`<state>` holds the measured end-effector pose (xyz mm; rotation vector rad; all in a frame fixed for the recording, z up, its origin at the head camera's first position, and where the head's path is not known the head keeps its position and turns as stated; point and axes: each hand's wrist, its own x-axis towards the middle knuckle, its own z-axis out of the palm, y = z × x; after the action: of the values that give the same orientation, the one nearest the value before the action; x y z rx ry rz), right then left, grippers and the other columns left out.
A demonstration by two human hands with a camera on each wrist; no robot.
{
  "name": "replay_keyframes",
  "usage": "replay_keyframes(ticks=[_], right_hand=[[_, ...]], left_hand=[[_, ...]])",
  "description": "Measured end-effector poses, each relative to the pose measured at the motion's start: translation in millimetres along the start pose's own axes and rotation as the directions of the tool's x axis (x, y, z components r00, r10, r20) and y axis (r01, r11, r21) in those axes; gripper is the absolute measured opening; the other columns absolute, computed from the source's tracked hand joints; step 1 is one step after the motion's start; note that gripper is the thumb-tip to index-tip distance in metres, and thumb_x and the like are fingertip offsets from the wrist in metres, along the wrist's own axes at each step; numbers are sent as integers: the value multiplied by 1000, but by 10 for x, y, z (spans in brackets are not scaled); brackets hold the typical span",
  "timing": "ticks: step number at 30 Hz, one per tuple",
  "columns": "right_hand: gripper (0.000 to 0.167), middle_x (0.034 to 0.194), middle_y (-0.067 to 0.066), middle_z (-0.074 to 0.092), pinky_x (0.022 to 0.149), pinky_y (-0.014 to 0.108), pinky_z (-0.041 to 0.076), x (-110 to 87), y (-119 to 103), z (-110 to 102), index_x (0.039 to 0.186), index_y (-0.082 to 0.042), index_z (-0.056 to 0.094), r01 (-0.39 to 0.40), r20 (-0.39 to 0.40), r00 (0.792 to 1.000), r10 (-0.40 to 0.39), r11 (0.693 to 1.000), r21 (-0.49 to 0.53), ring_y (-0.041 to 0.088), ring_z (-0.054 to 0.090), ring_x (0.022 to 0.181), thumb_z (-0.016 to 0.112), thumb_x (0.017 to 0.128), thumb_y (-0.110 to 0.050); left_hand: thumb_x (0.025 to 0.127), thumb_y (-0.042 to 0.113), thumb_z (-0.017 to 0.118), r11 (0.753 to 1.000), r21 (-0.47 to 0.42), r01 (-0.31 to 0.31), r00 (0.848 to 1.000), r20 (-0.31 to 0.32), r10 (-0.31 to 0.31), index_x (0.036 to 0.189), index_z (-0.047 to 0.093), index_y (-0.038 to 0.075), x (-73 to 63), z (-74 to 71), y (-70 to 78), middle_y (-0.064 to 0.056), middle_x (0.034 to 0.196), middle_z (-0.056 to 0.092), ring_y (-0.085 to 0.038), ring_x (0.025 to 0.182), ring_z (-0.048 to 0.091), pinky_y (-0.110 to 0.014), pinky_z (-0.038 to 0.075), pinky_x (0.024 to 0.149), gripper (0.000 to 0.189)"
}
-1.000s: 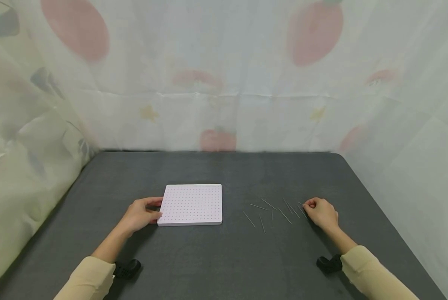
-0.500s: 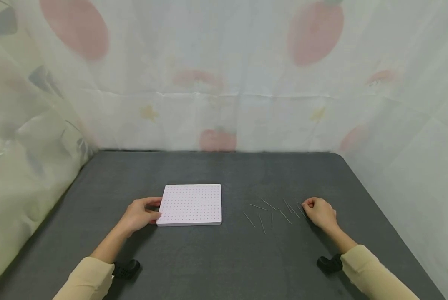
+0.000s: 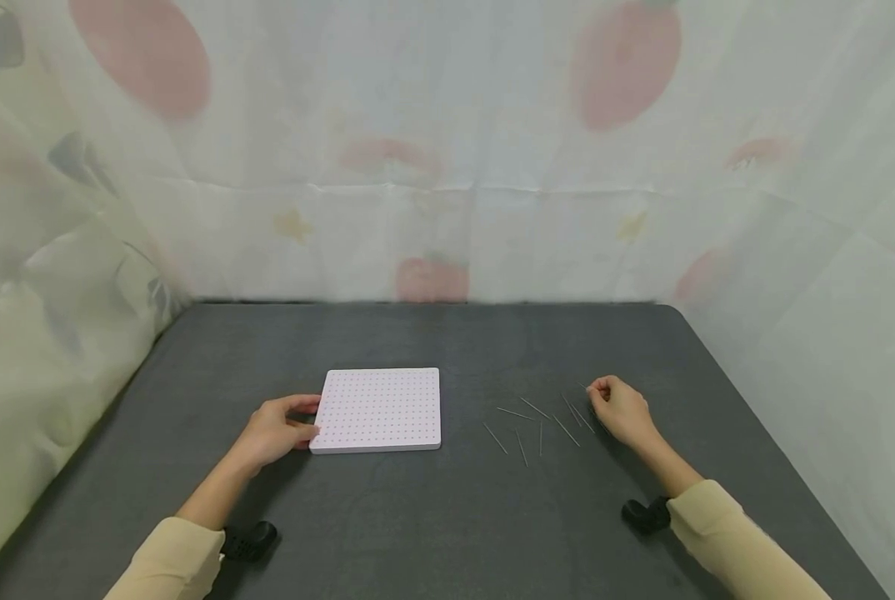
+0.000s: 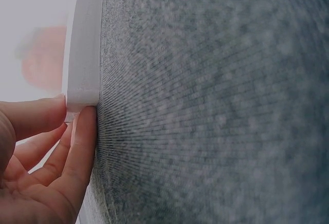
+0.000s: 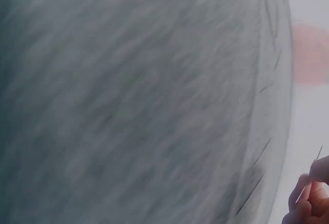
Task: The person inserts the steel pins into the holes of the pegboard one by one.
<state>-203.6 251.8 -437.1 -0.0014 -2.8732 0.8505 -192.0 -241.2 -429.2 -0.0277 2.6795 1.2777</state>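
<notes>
A white board [image 3: 378, 410] with a grid of small holes lies on the dark table, left of centre. My left hand [image 3: 271, 432] holds its left edge; in the left wrist view the thumb [image 4: 41, 116] presses one face of the board's corner [image 4: 83, 70] and fingers touch the side. My right hand [image 3: 623, 411], raised a little off the table, pinches a thin needle [image 5: 319, 152] between thumb and fingertips. One end sticks out beyond the fingers in the right wrist view. Several similar thin needles [image 3: 566, 430] lie scattered just left of this hand.
The dark grey table [image 3: 447, 525] runs back to a pale printed curtain [image 3: 492, 242]. More curtain hangs along the left and right sides. A black wrist camera [image 3: 248, 542] is strapped to the left wrist, another black camera [image 3: 646, 517] to the right.
My right hand has lifted from the table and moved slightly left and away from me, with a needle between its fingers. The left hand keeps its place at the board.
</notes>
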Motion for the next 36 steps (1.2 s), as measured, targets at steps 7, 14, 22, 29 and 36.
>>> replay_keyframes(ticks=[7, 14, 22, 29, 36], right_hand=[[20, 85, 12, 60, 57, 29, 39, 81, -196, 56, 100, 1, 57, 31, 9, 999, -32, 997, 69, 17, 51, 65, 50, 93, -16], [19, 88, 12, 59, 58, 29, 41, 174, -420, 98, 102, 0, 56, 48, 30, 998, -52, 990, 130, 17, 50, 65, 48, 94, -15], [15, 87, 9, 58, 57, 28, 41, 263, -674, 184, 100, -4, 55, 73, 39, 996, -82, 977, 202, 16, 49, 64, 48, 95, -16], [12, 91, 9, 62, 59, 29, 42, 317, -908, 255, 99, -7, 54, 122, 35, 990, -135, 959, 255, 17, 53, 71, 47, 94, -15], [9, 89, 3, 58, 61, 28, 42, 385, -1139, 368, 98, -11, 51, 114, 46, 990, -134, 945, 306, 16, 53, 74, 50, 92, -17]], left_hand=[[80, 1, 66, 1000, -18, -7, 1000, 3, 7, 130, 48, -2, 6, 7, -17, -22, 119, 54, -18, 85, 63, -30, 55, 65, 53], [80, 1, 66, 1000, -20, 0, 1000, 6, 0, 130, 48, -2, 8, 6, -18, -22, 120, 54, -18, 85, 63, -31, 55, 65, 53], [80, 1, 66, 1000, -18, -5, 1000, 4, 5, 130, 48, -2, 7, 6, -12, -22, 120, 54, -18, 85, 63, -30, 55, 65, 53], [80, 1, 66, 1000, -9, -11, 1000, 1, 11, 129, 48, -2, 4, -3, -10, -22, 120, 54, -18, 84, 63, -31, 55, 65, 53], [80, 2, 65, 1000, -11, -10, 1000, 6, 10, 130, 48, -2, 4, -5, -9, -22, 120, 54, -18, 84, 62, -30, 55, 65, 53]])
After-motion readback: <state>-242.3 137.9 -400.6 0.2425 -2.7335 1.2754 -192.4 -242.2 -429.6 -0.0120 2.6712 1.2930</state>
